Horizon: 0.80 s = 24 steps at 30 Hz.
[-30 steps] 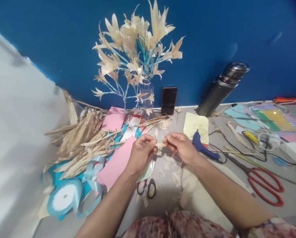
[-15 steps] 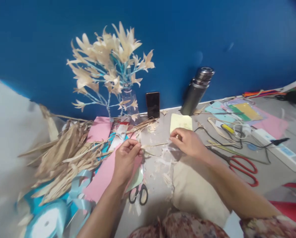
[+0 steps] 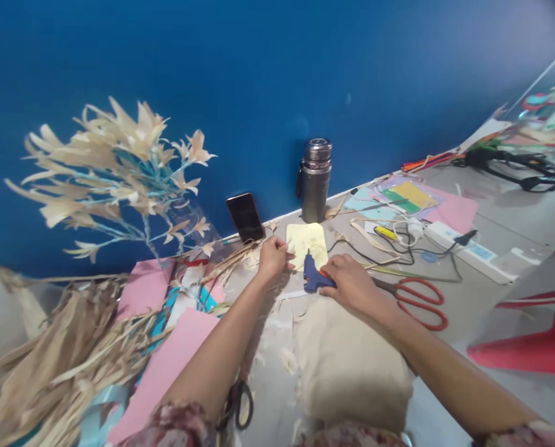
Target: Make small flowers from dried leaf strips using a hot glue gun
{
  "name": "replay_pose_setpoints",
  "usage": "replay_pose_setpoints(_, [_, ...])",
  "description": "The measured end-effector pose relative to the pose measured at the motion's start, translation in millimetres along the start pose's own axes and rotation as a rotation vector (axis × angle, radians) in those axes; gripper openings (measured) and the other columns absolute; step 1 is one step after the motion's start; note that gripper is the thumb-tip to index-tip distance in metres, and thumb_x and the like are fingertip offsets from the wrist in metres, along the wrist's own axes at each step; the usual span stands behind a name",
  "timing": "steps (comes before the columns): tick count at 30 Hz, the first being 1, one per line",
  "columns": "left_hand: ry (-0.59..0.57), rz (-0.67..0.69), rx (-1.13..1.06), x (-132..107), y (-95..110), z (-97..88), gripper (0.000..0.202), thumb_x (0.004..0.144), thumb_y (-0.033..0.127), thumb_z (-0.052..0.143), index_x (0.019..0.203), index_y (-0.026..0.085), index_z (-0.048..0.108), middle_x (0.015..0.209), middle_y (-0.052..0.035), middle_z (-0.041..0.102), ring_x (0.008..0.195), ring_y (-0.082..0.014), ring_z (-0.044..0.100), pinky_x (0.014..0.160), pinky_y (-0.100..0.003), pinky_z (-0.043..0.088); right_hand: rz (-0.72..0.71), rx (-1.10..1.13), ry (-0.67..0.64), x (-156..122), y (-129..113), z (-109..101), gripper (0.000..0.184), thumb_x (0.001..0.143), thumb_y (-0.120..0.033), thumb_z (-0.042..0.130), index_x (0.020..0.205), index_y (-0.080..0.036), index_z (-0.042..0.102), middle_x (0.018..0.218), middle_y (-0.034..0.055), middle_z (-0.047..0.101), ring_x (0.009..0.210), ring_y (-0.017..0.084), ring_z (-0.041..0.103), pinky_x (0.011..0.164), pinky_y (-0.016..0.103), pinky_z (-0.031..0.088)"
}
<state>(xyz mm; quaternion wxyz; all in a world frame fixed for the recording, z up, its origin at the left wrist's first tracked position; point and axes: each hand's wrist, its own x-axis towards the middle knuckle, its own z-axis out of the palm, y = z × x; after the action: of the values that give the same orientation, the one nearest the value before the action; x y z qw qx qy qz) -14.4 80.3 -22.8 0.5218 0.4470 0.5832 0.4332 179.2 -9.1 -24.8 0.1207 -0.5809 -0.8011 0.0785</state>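
A blue hot glue gun [image 3: 313,278] is in my right hand [image 3: 354,282], its nozzle pointing up over the yellow paper square [image 3: 305,233]. Just left of the nozzle, my left hand [image 3: 272,261] is closed in a pinch at the paper's left edge. Whatever thin piece it holds is too small to make out. Behind the hands stand a dark phone [image 3: 246,217], leaning on the wall, and a grey thermos flask [image 3: 316,183]. A beige cloth-like bundle [image 3: 352,360] lies below my right hand.
Pale husk flowers on blue stems [image 3: 119,167] stand at left, above dried husks [image 3: 58,354] and pink paper [image 3: 179,354]. Red-handled scissors [image 3: 421,298] and a white power strip [image 3: 468,251] lie right. Black-handled scissors [image 3: 244,403] are by my left forearm.
My view has swung right. My right hand, which was by the yellow paper with a thin strip stretching between the hands, now grips the glue gun. My left hand has moved to the paper.
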Motion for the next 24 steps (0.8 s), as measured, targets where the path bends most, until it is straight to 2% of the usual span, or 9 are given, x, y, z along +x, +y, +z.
replay_pose_setpoints(3, [-0.003,-0.023,0.035,10.9,-6.4,3.3,0.021,0.079,0.014,0.068,0.075,0.017,0.047,0.065,0.0014,0.053,0.064,-0.0194,0.071,0.042,-0.019,0.05,0.003,0.123,0.081,-1.0,4.3,1.2,0.025,0.079,-0.03,0.072,0.101,-0.018,0.069,0.111,0.0129,0.063,0.106,0.029,0.052,0.093,0.039,0.04])
replay_pose_setpoints(6, [-0.006,-0.026,0.041,13.5,-9.8,0.0,0.019,0.081,0.013,0.064,0.076,0.017,0.047,0.067,0.0005,0.053,0.068,-0.0207,0.072,0.043,-0.02,0.052,0.048,0.375,0.193,-4.0,12.6,-1.7,0.024,0.083,-0.029,0.064,0.103,-0.017,0.068,0.116,0.012,0.063,0.107,0.027,0.055,0.093,0.038,0.042])
replay_pose_setpoints(8, [-0.011,-0.031,0.042,13.3,-10.4,-1.4,0.018,0.082,0.012,0.063,0.077,0.017,0.047,0.067,0.0003,0.054,0.069,-0.0212,0.072,0.043,-0.021,0.052,0.112,0.585,0.167,-5.8,19.1,-4.4,0.026,0.09,-0.035,0.056,0.103,-0.016,0.067,0.105,0.0095,0.068,0.093,0.024,0.06,0.083,0.035,0.046])
replay_pose_setpoints(10, [-0.019,-0.03,0.039,12.9,-10.7,-1.7,0.018,0.081,0.012,0.063,0.076,0.017,0.047,0.066,0.0006,0.053,0.069,-0.0214,0.072,0.042,-0.021,0.052,0.177,0.776,0.085,-6.9,25.0,-6.4,0.033,0.094,-0.043,0.051,0.098,-0.016,0.068,0.086,0.0054,0.069,0.075,0.02,0.06,0.069,0.031,0.046])
replay_pose_setpoints(13, [-0.016,-0.01,0.023,12.4,-11.6,-1.7,0.018,0.08,0.012,0.064,0.074,0.017,0.048,0.065,0.0011,0.053,0.07,-0.022,0.073,0.041,-0.02,0.052,0.226,1.026,0.064,-6.9,30.1,-8.4,0.039,0.091,-0.052,0.056,0.092,-0.015,0.07,0.081,0.0041,0.07,0.072,0.019,0.061,0.066,0.03,0.047])
replay_pose_setpoints(17, [-0.01,0.011,0.01,11.6,-13.7,-2.8,0.018,0.078,0.012,0.065,0.074,0.017,0.049,0.063,0.0008,0.054,0.07,-0.0215,0.073,0.04,-0.017,0.05,0.272,1.418,0.22,-6.8,29.7,-14.5,0.043,0.081,-0.057,0.068,0.097,-0.018,0.071,0.094,0.0082,0.072,0.084,0.023,0.066,0.075,0.035,0.052])
replay_pose_setpoints(19, [-0.011,0.02,-0.006,11.2,-14.1,-4.1,0.018,0.077,0.013,0.066,0.074,0.017,0.049,0.061,0.0005,0.056,0.067,-0.0208,0.073,0.039,-0.016,0.048,0.292,1.562,0.262,-6.9,27.8,-18.4,0.045,0.079,-0.06,0.068,0.1,-0.02,0.069,0.091,0.0088,0.071,0.074,0.022,0.065,0.064,0.033,0.052])
replay_pose_setpoints(22, [-0.036,0.067,-0.07,11.4,-13.8,-7.3,0.019,0.077,0.02,0.069,0.076,0.017,0.05,0.059,-0.0006,0.062,0.053,-0.0172,0.068,0.036,-0.016,0.042,0.299,1.626,0.258,-5.9,24.7,-19.6,0.047,0.08,-0.064,0.065,0.1,-0.021,0.067,0.073,0.0048,0.063,0.052,0.014,0.049,0.043,0.026,0.037])
replay_pose_setpoints(24, [-0.082,0.089,-0.146,12.5,-13.6,-9.8,0.023,0.075,0.026,0.071,0.078,0.017,0.051,0.058,-0.0021,0.066,0.04,-0.0127,0.059,0.034,-0.016,0.037,0.277,1.604,0.228,-4.6,22.9,-15.8,0.051,0.079,-0.067,0.064,0.098,-0.02,0.066,0.063,0.0008,0.055,0.044,0.011,0.036,0.038,0.024,0.025])
